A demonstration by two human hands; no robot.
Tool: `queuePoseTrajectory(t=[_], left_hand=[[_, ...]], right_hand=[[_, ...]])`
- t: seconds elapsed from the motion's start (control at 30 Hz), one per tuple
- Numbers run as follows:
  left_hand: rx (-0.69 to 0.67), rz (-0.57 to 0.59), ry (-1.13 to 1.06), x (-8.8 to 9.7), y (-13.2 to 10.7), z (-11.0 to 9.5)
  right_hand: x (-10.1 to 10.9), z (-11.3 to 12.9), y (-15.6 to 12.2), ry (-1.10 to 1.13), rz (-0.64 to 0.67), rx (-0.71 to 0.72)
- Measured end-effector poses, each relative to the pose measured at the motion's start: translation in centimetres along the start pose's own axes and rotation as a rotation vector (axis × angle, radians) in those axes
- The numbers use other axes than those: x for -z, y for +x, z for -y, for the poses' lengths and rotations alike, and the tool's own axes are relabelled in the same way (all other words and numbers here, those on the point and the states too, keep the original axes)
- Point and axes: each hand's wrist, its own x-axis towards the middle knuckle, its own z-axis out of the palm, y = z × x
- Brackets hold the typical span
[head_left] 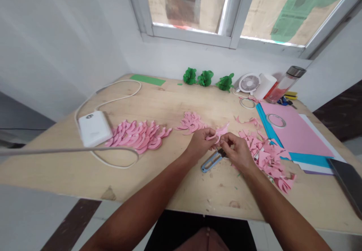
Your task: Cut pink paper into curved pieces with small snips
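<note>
A pink paper cutout [220,131], a thin curved piece, is held up over the middle of the worktop, pinched between both hands. It's very light and soft, and will bend or crease easily, so it's best held by the wider part with fingertips only. Left hand [199,144] grip is closed on one end, right hand [236,152] grip closed nearer the other, the two almost touching. Blue-handled thread snips [212,161] lie just below on the pale wood worktop [181,185]. Jagged pink paper offcuts [267,156] are heaped right, curled pink cutouts [190,122] just ahead. Further left, a longer row of curled pink cutouts [138,136] sits beside a white power bank [94,128].
</note>
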Motion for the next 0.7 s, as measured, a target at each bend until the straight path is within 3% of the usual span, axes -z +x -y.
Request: queuePoseTrajectory(t=[0.7], left_hand=[[0.004, -0.011, -0.005, -0.16, -0.13, -0.25]], right_hand=[[0.05, -0.15, -0.01, -0.003, 0.002, -0.007]])
